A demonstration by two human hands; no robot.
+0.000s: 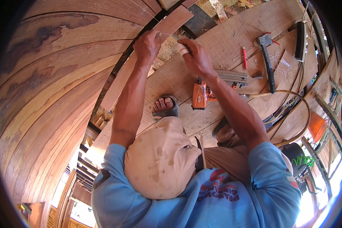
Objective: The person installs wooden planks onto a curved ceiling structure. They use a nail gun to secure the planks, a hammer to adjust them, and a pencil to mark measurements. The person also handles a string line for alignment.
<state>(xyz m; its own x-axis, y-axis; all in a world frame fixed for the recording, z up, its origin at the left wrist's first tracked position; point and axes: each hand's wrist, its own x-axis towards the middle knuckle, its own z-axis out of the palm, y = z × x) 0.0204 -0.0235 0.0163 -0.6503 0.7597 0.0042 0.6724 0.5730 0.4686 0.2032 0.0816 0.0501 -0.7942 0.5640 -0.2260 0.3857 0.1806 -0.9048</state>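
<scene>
My left hand [147, 46] is closed in a pinch at the edge of a narrow wooden board [175, 19]. My right hand [197, 59] is a short way to the right, its fingers also pinched together and a pale wrap around one of them. A thin white string [166, 34] runs between the two hands, across the board. Below my right forearm lies an orange nail gun [200, 95] with a hose attached. The fingertips are too small to make out in detail.
Planks [224, 36] form the floor. On them lie a hammer [268, 60] with a black grip, a red pencil [244, 58] and tangled string [280, 69]. A curved plank wall [60, 64] rises at left; a gap runs along its foot. An air hose [307, 114] loops at right, near an orange bucket [317, 126].
</scene>
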